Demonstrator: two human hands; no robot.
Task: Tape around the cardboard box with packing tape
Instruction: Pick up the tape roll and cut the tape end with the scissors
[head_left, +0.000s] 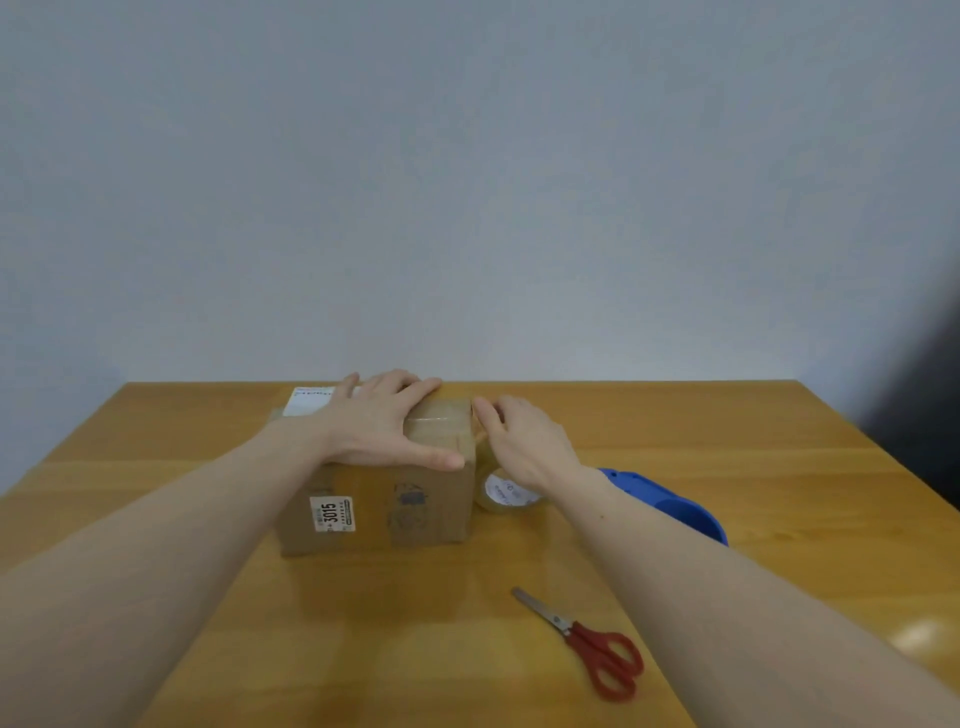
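Observation:
A brown cardboard box (379, 506) with a white label reading 3015 stands in the middle of the wooden table. My left hand (387, 423) lies flat on the box's top, fingers straight and thumb along the front edge. My right hand (522, 441) presses with straight fingers against the box's upper right edge, where clear tape runs. A roll of clear packing tape (503, 492) sits on the table against the box's right side, partly hidden under my right hand.
Red-handled scissors (589, 642) lie shut on the table (208, 623) in front and to the right of the box. A blue plastic object (670, 506) lies behind my right forearm. A pale wall rises behind the table's far edge.

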